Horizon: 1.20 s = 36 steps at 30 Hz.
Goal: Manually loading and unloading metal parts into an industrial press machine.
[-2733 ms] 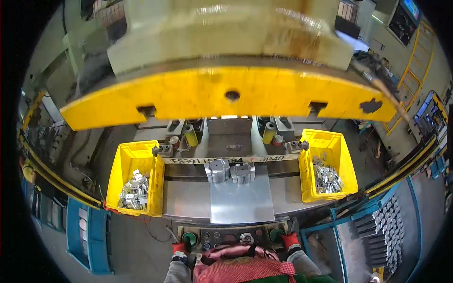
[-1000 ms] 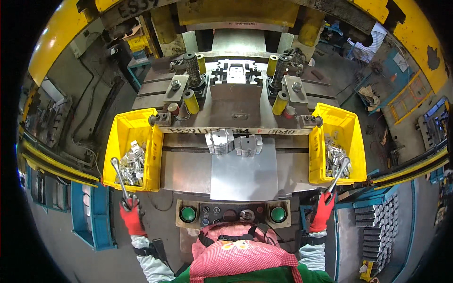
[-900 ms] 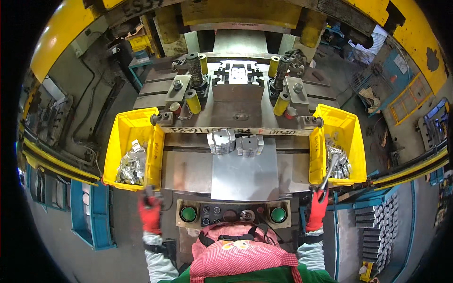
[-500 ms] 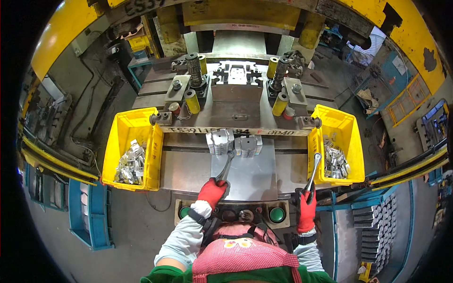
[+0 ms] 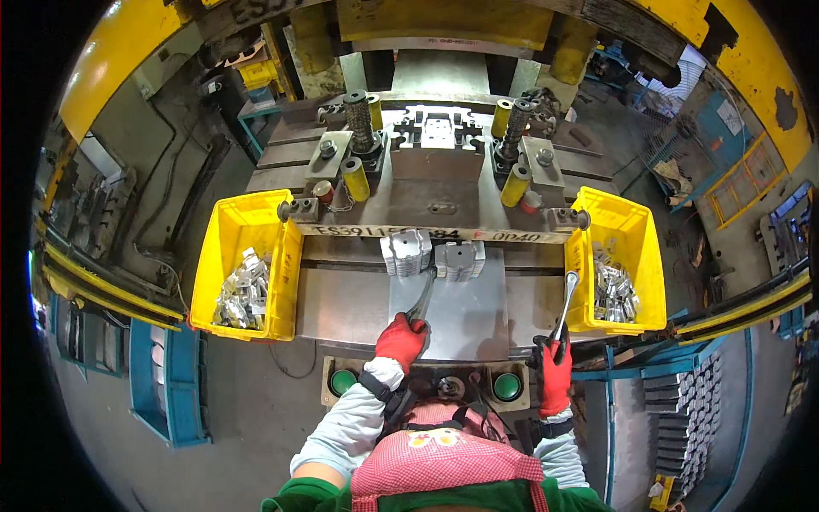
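Observation:
My left hand (image 5: 401,340), in a red glove, grips a metal pick tool (image 5: 421,297) whose tip reaches the left stack of grey metal parts (image 5: 405,252) on the press table. A second stack (image 5: 460,259) stands just to its right. My right hand (image 5: 556,374), also red-gloved, holds another metal tool (image 5: 564,300) upright, its tip near the inner wall of the right yellow bin (image 5: 629,233) of metal parts. Both stacks sit at the back of a flat steel plate (image 5: 465,311).
A left yellow bin (image 5: 243,224) holds several metal pieces. The press die (image 5: 437,132) with guide posts and yellow cylinders lies behind the stacks. Two green buttons (image 5: 342,381) (image 5: 507,386) flank the front panel. Blue racks stand at both lower sides.
The press ram has lifted out of view. My left hand swung from the left bin to the middle, tool tip now at the left stack. My right hand drew back from the right bin.

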{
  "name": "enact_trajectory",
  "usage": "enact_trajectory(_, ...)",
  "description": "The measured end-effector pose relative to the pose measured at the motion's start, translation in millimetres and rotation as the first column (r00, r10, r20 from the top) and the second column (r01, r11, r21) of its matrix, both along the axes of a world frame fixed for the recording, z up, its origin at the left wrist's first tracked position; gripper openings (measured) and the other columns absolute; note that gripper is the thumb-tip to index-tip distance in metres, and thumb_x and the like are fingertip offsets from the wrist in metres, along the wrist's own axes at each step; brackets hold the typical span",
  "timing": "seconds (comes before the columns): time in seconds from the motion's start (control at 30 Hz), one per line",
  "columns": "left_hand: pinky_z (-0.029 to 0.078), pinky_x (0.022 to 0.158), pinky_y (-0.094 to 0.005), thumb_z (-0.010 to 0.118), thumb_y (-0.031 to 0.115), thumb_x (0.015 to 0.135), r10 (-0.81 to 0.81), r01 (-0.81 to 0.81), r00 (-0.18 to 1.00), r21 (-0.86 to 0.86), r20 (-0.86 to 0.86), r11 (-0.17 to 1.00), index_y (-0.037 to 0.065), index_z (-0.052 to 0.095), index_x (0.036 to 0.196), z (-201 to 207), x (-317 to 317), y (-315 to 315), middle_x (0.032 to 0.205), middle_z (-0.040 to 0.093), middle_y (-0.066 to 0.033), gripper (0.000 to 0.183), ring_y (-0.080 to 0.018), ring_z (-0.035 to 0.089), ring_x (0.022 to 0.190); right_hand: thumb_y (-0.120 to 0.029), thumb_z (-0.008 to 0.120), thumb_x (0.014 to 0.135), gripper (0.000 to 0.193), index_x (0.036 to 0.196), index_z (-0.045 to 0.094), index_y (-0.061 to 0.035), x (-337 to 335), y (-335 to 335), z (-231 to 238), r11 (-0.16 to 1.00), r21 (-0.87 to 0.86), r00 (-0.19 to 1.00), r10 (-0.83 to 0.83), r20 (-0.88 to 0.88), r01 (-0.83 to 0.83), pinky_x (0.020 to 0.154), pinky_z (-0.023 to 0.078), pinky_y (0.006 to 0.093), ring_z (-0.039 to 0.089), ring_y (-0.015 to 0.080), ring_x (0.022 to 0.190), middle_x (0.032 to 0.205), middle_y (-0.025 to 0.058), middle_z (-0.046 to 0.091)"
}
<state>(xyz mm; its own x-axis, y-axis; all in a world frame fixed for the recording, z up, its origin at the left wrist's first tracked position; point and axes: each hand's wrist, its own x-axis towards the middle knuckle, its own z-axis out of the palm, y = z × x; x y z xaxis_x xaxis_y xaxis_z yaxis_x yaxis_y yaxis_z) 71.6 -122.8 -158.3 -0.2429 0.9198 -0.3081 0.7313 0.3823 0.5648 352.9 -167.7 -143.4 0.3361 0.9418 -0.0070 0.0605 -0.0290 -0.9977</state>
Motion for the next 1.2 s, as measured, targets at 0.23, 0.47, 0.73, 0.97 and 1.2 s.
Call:
enact_trajectory(0.23, 0.042, 0.070, -0.0424, 0.053, 0.039, 0.073, -0.008, 0.008, 1.000, -0.032, -0.004, 0.999, 0.000, 0.046, 0.089, -7, 5, -1, 0.084, 0.056, -0.0218, 0.042, -0.0366, 0.054, 0.081, 0.000, 0.051, 0.078, 0.052, 0.125, 0.029, 0.0011, -2, 5, -7, 0.997, -0.054, 0.997, 0.049, 0.057, -0.046, 0.081, 0.035, 0.0210, 0.044, 0.0115, 0.095, 0.111, 0.0090, 0.044)
enact_trajectory(0.47, 0.041, 0.069, -0.0439, 0.053, 0.038, 0.073, 0.050, -0.050, 0.998, -0.013, 0.023, 0.999, -0.001, 0.047, 0.088, -7, -12, -18, 0.082, 0.056, -0.0236, 0.043, -0.0379, 0.053, 0.081, -0.006, 0.053, 0.078, 0.051, 0.125, 0.032, -0.0021, -4, 2, -1, 0.979, -0.115, 0.985, 0.160, -0.065, -0.166, 0.075, 0.038, 0.0217, 0.045, 0.0111, 0.085, 0.100, 0.0063, 0.050)
enact_trajectory(0.73, 0.043, 0.063, -0.0285, 0.065, 0.016, 0.067, 0.020, -0.082, 0.976, 0.282, 0.219, 0.956, 0.006, 0.047, 0.105, 27, -86, -88, 0.070, 0.053, -0.0055, 0.044, -0.0156, 0.052, 0.066, -0.013, 0.056, 0.077, 0.057, 0.128, 0.029, -0.0087, -42, 43, 64, 0.786, -0.184, 0.804, 0.594, -0.042, -0.590, 0.072, 0.040, 0.0227, 0.046, 0.0085, 0.081, 0.093, 0.0044, 0.053)
enact_trajectory(0.97, 0.040, 0.060, -0.0206, 0.060, -0.004, 0.070, 0.188, -0.649, 0.685, 0.473, 0.704, 0.596, 0.004, 0.040, 0.116, 11, -148, -126, 0.074, 0.049, 0.0000, 0.050, -0.0075, 0.047, 0.065, -0.017, 0.054, 0.081, 0.051, 0.126, 0.032, -0.0059, -63, 73, 110, 0.793, -0.159, 0.791, 0.525, -0.313, -0.589, 0.055, 0.039, 0.0206, 0.043, 0.0048, 0.064, 0.082, 0.0001, 0.048)
enact_trajectory(1.2, 0.042, 0.048, -0.0242, 0.053, 0.004, 0.077, 0.069, -0.794, 0.172, 0.097, 0.983, 0.601, 0.006, 0.047, 0.103, 34, -142, -108, 0.065, 0.045, 0.0001, 0.026, -0.0106, 0.046, 0.053, -0.016, 0.055, 0.080, 0.044, 0.119, 0.038, -0.0037, -125, 234, 123, 0.798, 0.193, 0.821, 0.556, 0.134, -0.571, 0.070, 0.038, 0.0201, 0.044, 0.0062, 0.078, 0.088, -0.0017, 0.049)
